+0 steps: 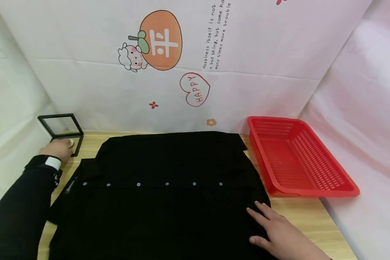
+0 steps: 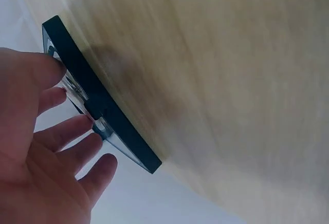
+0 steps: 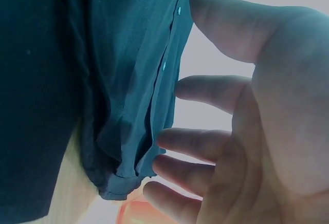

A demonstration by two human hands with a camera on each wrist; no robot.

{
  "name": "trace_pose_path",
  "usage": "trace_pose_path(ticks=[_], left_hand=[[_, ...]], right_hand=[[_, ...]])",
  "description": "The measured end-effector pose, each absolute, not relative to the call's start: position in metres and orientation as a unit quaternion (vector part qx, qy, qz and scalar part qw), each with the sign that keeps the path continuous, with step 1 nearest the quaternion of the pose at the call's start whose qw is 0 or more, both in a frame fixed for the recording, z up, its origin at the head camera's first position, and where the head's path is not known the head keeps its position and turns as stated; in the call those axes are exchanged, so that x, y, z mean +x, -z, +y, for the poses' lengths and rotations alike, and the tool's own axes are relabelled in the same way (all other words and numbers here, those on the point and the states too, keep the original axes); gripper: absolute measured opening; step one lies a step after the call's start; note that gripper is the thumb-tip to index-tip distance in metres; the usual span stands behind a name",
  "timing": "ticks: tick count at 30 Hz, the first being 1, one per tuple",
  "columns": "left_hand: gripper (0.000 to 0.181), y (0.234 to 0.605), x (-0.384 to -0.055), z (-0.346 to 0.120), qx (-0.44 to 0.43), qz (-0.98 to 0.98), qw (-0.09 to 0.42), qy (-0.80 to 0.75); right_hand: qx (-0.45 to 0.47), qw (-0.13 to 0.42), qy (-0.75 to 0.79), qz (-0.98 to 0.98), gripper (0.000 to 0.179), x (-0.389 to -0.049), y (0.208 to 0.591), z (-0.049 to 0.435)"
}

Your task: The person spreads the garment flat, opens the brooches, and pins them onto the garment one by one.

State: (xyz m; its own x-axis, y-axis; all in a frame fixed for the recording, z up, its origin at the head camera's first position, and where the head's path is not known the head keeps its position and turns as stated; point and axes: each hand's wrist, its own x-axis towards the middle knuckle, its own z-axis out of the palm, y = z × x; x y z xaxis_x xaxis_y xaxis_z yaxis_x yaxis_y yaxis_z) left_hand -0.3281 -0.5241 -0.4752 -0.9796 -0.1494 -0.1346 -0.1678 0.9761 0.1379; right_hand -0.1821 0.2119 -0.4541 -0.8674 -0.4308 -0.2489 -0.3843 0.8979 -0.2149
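Observation:
My left hand (image 1: 56, 148) reaches into a small black-framed display case (image 1: 78, 146) at the far left, which stands unfolded with a clear panel in its raised half. A small pale round thing (image 1: 71, 143) shows at the fingertips; whether they pinch it is hidden. In the left wrist view, the thumb and fingers (image 2: 92, 167) reach over the case's edge (image 2: 97, 85). Spread across the table lies a black button-up shirt (image 1: 169, 159). A small silvery mark (image 1: 70, 184) shows on its left part. My right hand (image 1: 279, 231), fingers spread, is over the shirt's right side, holding nothing.
A red plastic basket (image 1: 269, 169) stands at the right, close beside the shirt. The wood-look table (image 1: 299, 209) shows around the shirt. White printed cloth (image 1: 247, 94) hangs behind, with more white cloth on both sides.

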Motion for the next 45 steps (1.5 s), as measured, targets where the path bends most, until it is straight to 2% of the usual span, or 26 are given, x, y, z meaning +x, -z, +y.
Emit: trace_pose_path(ticks=[8, 14, 21, 27, 31, 35, 41, 45], left_hand=[[0.022, 0.473, -0.327, -0.518, -0.111, 0.991, 0.007, -0.072], [0.015, 0.466, -0.321, -0.515, -0.103, 0.992, -0.035, -0.07], [0.018, 0.454, -0.306, -0.515, -0.101, 0.982, -0.11, -0.115], [0.024, 0.431, -0.29, -0.494, -0.046, 0.971, -0.165, -0.169], [0.023, 0.409, -0.274, -0.463, -0.034, 0.961, -0.183, -0.207], [0.027, 0.388, -0.255, -0.415, -0.023, 0.943, -0.194, -0.271], [0.028, 0.359, -0.217, -0.34, 0.034, 0.877, -0.179, -0.444], [0.022, 0.342, -0.194, -0.292, 0.075, 0.812, -0.183, -0.549]], right_hand=[[-0.219, 0.134, 0.076, 0.963, 0.084, -0.184, 0.451, 0.209], [-0.221, 0.129, 0.075, 0.964, 0.082, -0.188, 0.444, 0.201], [-0.265, 0.096, 0.099, 0.954, 0.075, -0.196, 0.428, 0.188], [-0.321, 0.046, 0.107, 0.94, 0.071, -0.203, 0.406, 0.169], [-0.362, 0.012, 0.109, 0.926, 0.07, -0.205, 0.388, 0.15], [-0.378, 0.004, 0.113, 0.919, 0.07, -0.203, 0.375, 0.136], [-0.405, -0.008, 0.115, 0.907, 0.067, -0.2, 0.361, 0.12], [-0.42, -0.043, 0.126, 0.898, 0.06, -0.193, 0.351, 0.107]])
